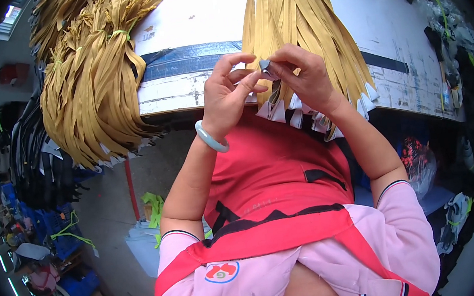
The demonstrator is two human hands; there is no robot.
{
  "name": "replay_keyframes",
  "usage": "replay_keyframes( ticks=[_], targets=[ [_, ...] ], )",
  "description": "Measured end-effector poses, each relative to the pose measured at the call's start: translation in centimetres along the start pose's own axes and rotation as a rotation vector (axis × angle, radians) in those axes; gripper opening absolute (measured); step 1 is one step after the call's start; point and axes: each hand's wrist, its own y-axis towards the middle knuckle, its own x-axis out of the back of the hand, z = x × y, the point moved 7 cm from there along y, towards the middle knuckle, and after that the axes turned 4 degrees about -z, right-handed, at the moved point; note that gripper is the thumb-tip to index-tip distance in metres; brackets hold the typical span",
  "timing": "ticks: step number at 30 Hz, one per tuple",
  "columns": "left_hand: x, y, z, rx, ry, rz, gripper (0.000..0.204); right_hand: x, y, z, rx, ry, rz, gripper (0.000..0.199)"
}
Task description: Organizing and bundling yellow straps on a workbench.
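Note:
My left hand (228,91), with a pale bangle (211,138) at its wrist, and my right hand (306,76) meet at the near edge of the table. Between their fingertips is a small grey-and-white piece (265,67); its exact kind cannot be made out. My right thumb and index finger pinch it. On the left, the thumb presses in from the other side while the index finger arches above it. Behind both hands lies a fanned bundle of long tan fabric strips (298,11). White tabs (272,111) tip the strips' near ends, which hang over the table edge.
Another thick tan bundle (95,93), tied with green bands, droops over the table's left side. Black strips (33,163) hang beside it. The white tabletop (195,22) carries dark tape. Clear plastic bags (449,21) are at the right, and blue crates (57,224) stand at lower left.

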Motion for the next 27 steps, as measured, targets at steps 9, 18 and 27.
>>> replay_keyframes(
  ticks=[9, 18, 27],
  targets=[
    [0.4, 0.6, -0.7, -0.137, 0.432, 0.334, 0.004, -0.7, -1.8, -1.9, -0.433, 0.408, 0.051, 0.014],
    [-0.5, -0.6, -1.9, -0.343, 0.683, 0.334, 0.01, 0.6, -1.2, -1.8, -0.335, 0.14, 0.016, 0.018],
    [2.7, -1.3, 0.8, -0.165, 0.516, 0.285, 0.009, 0.2, -2.0, -4.4, -0.58, 0.289, 0.127, 0.042]
  ],
)
